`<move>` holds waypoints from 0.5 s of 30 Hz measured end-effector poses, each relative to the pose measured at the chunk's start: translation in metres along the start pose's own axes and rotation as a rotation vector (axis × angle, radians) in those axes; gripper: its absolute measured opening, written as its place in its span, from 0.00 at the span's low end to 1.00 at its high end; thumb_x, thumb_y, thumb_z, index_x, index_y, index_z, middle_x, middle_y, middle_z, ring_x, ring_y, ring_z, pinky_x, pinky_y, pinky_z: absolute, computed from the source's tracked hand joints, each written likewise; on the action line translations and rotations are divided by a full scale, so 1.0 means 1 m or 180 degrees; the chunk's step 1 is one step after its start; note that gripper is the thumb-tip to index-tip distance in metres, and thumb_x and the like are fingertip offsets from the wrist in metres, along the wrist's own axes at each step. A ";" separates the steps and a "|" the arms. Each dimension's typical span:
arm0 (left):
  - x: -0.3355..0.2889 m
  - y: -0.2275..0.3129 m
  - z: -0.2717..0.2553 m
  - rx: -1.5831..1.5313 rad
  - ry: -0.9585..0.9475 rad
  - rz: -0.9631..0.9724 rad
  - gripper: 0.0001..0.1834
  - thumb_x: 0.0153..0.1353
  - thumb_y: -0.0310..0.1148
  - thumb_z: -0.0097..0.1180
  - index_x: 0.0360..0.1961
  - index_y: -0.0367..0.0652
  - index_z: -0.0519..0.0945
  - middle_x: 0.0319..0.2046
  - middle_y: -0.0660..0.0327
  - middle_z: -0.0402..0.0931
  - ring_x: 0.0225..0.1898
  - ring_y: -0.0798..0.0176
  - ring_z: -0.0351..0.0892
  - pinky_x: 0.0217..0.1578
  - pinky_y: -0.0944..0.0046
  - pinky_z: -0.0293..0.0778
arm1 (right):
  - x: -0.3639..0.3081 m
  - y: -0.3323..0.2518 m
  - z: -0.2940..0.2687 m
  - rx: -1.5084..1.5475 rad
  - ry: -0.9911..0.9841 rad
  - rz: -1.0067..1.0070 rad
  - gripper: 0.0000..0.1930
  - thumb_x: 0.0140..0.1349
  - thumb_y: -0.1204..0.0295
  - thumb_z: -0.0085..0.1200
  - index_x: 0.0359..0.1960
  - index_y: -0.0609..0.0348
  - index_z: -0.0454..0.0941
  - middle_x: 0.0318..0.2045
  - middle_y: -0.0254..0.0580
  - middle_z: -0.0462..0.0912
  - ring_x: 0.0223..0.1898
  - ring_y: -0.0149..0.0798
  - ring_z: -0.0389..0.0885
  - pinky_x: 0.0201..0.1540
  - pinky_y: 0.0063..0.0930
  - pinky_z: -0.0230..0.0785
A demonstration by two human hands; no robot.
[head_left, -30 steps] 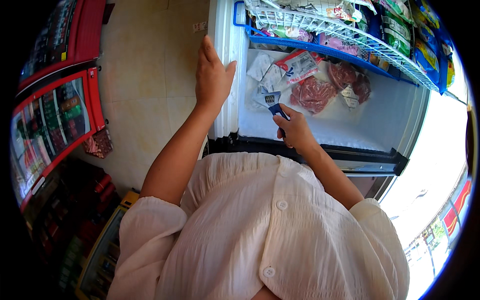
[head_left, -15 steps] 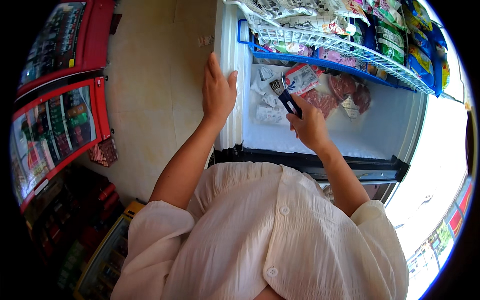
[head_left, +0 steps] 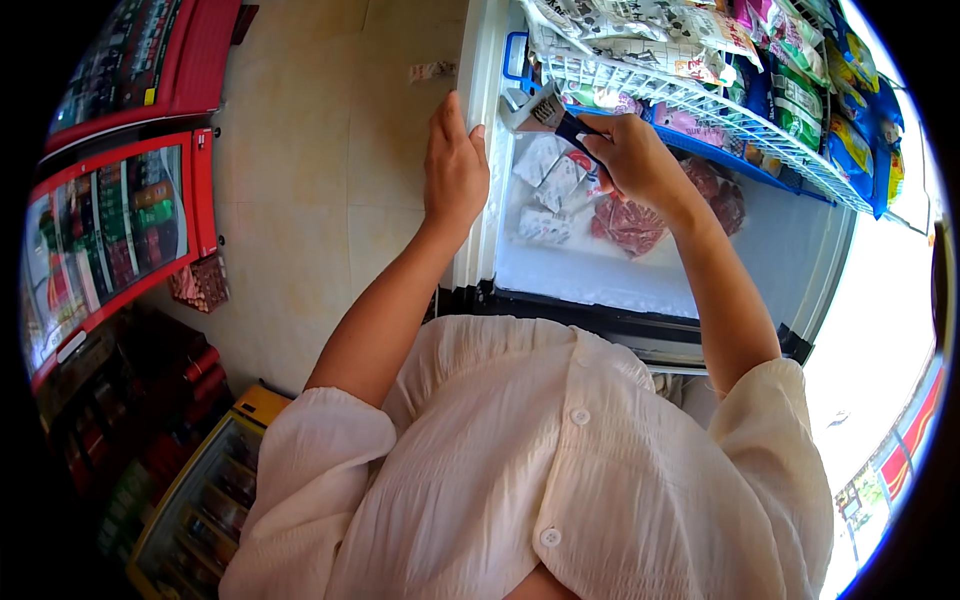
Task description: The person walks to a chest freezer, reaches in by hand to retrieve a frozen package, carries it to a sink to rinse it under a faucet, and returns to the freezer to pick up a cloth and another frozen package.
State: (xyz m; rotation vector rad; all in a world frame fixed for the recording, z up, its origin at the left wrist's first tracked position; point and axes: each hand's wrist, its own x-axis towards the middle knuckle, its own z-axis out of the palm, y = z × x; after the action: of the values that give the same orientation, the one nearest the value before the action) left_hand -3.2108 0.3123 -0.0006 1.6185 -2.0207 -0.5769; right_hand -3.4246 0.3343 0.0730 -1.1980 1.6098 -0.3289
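Observation:
My right hand (head_left: pixel 640 165) is closed around the dark blue handle of an adjustable wrench (head_left: pixel 545 110). The metal head points left, at the freezer's left rim beside the wire basket, over the frosty inside. My left hand (head_left: pixel 456 165) lies against the outer side of the freezer's left wall (head_left: pixel 481 200), fingers stretched and holding nothing. Below the wrench, packs in white wrapping (head_left: pixel 545 226) and a bag of red frozen meat (head_left: pixel 628 225) sit on the frosted freezer floor (head_left: pixel 590 283). My right hand partly hides a red and white package (head_left: pixel 580 160).
A white wire basket (head_left: pixel 700 95) full of bagged frozen food spans the freezer's far part, with a blue rack edge (head_left: pixel 740 160) under it. Red-framed drink coolers (head_left: pixel 205 195) stand at the left. A yellow-framed case (head_left: pixel 258 405) is at the lower left.
My right hand has moved away from me, lifting the wrench from above the packages to the left rim near the basket. My left hand stays on the freezer's side. The whole view has shifted slightly.

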 end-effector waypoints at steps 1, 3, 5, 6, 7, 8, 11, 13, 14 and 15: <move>0.000 -0.001 0.000 -0.0018 0.0017 0.0016 0.27 0.64 0.29 0.49 0.61 0.32 0.58 0.56 0.41 0.63 0.55 0.39 0.67 0.53 0.51 0.67 | -0.004 -0.002 0.001 -0.0118 -0.0033 0.0025 0.11 0.66 0.72 0.45 0.44 0.62 0.78 0.11 0.40 0.74 0.10 0.31 0.71 0.15 0.30 0.63; -0.002 -0.004 -0.002 -0.0055 0.0050 0.0055 0.27 0.63 0.29 0.49 0.61 0.32 0.58 0.56 0.41 0.64 0.54 0.39 0.68 0.52 0.51 0.68 | -0.024 -0.005 0.009 -0.0166 -0.0430 0.0172 0.12 0.66 0.72 0.45 0.44 0.61 0.78 0.11 0.43 0.74 0.11 0.34 0.72 0.17 0.32 0.64; -0.001 -0.003 0.000 -0.0020 0.0078 0.0058 0.27 0.63 0.29 0.50 0.61 0.32 0.58 0.55 0.41 0.64 0.54 0.39 0.68 0.52 0.51 0.68 | -0.047 0.006 0.027 -0.0677 -0.0651 -0.0163 0.11 0.62 0.71 0.49 0.43 0.58 0.81 0.20 0.53 0.79 0.23 0.51 0.80 0.30 0.42 0.70; -0.001 -0.003 0.001 0.0002 0.0074 0.0067 0.27 0.63 0.29 0.50 0.61 0.32 0.58 0.55 0.41 0.64 0.54 0.39 0.68 0.52 0.51 0.68 | -0.061 0.011 0.038 -0.0866 -0.0700 -0.0040 0.11 0.60 0.70 0.50 0.42 0.56 0.81 0.26 0.55 0.81 0.31 0.55 0.80 0.35 0.45 0.70; 0.000 -0.001 0.003 -0.0066 0.0051 0.0063 0.27 0.64 0.29 0.49 0.61 0.33 0.58 0.56 0.41 0.64 0.55 0.39 0.67 0.53 0.52 0.67 | -0.070 0.024 0.051 -0.0933 -0.0780 -0.0426 0.11 0.59 0.70 0.51 0.42 0.54 0.82 0.29 0.57 0.81 0.34 0.55 0.80 0.37 0.46 0.70; -0.001 -0.003 0.002 -0.0093 0.0051 0.0039 0.26 0.64 0.29 0.48 0.62 0.34 0.58 0.56 0.42 0.64 0.56 0.40 0.67 0.54 0.53 0.67 | -0.080 0.023 0.059 -0.1073 -0.0889 -0.0478 0.12 0.59 0.71 0.52 0.44 0.54 0.81 0.29 0.58 0.80 0.33 0.56 0.79 0.35 0.45 0.70; -0.001 -0.003 -0.001 -0.0136 0.0031 -0.0001 0.26 0.64 0.29 0.48 0.62 0.34 0.59 0.57 0.42 0.64 0.56 0.40 0.66 0.54 0.53 0.66 | -0.094 0.021 0.062 -0.1189 -0.0683 -0.0403 0.13 0.59 0.71 0.53 0.46 0.54 0.79 0.28 0.60 0.79 0.32 0.58 0.78 0.35 0.44 0.69; -0.001 -0.003 -0.003 -0.0171 0.0022 -0.0015 0.26 0.64 0.29 0.48 0.62 0.34 0.59 0.57 0.42 0.64 0.56 0.40 0.66 0.54 0.53 0.66 | -0.102 0.022 0.054 -0.1319 -0.0232 -0.0176 0.13 0.59 0.70 0.52 0.46 0.54 0.78 0.28 0.58 0.79 0.32 0.59 0.78 0.35 0.46 0.69; -0.001 -0.004 -0.002 -0.0198 0.0023 -0.0019 0.26 0.64 0.28 0.48 0.62 0.34 0.59 0.57 0.42 0.64 0.56 0.40 0.66 0.54 0.54 0.66 | -0.106 0.024 0.049 -0.1459 0.0064 -0.0015 0.12 0.59 0.70 0.52 0.45 0.53 0.77 0.27 0.57 0.80 0.32 0.59 0.78 0.35 0.47 0.69; -0.002 -0.005 -0.002 -0.0225 0.0024 -0.0023 0.27 0.64 0.28 0.49 0.62 0.34 0.59 0.57 0.42 0.64 0.56 0.40 0.66 0.54 0.54 0.66 | -0.111 0.026 0.044 -0.1597 0.0362 0.0146 0.12 0.60 0.69 0.51 0.45 0.53 0.77 0.26 0.55 0.80 0.32 0.59 0.79 0.35 0.48 0.69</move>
State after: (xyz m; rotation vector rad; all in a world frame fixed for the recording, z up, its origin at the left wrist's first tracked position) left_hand -3.2049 0.3130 -0.0023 1.5847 -1.9675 -0.6370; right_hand -3.4069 0.4520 0.0998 -1.5335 1.8807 0.0460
